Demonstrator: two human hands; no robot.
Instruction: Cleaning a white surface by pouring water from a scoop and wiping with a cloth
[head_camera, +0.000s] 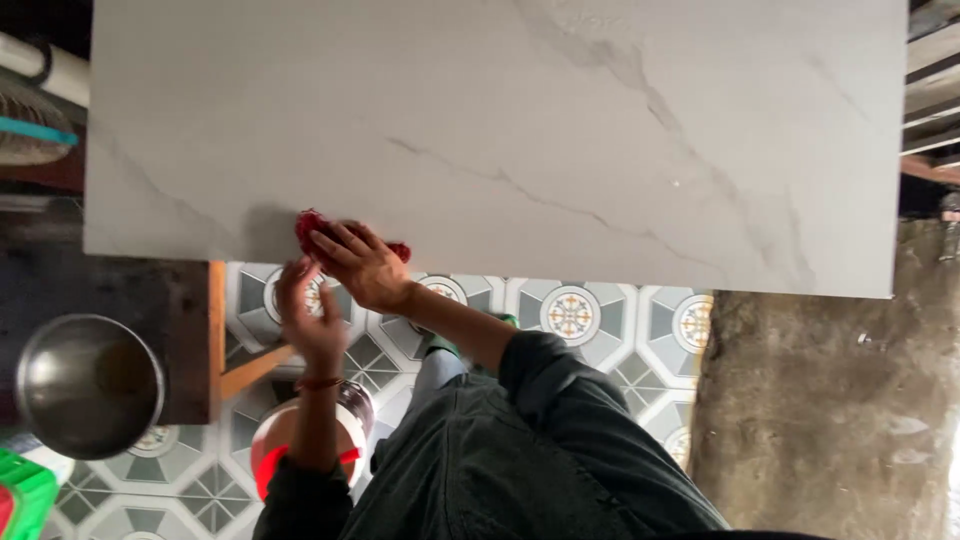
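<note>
Dark denim sleeves (520, 450) fill the lowest part of the view, nearest the camera, and both forearms are stretched from them toward a large white marble-patterned slab (560, 120), which is taken as the landmark. At the near edge of the slab, toward its left end, a red cloth (312, 226) is pressed flat against the surface. The right hand (362, 265) is laid over the cloth with fingers spread and bent, so that the cloth is held down under the palm rather than pinched; red fabric is seen on both sides of the hand. The left hand (308, 310) is held just off the slab's near edge, beside and touching the right hand's wrist area, open with fingers loosely curled and nothing gripped; a thin reddish band (318, 382) is worn at its wrist. Below the slab's edge a floor of patterned tiles (575, 315) is seen. A white bucket with a red band (300, 440) stands under the left forearm. A metal bowl (88, 385) rests on a dark surface below the slab's left corner, and rough concrete (830, 410) lies below its right end.
</note>
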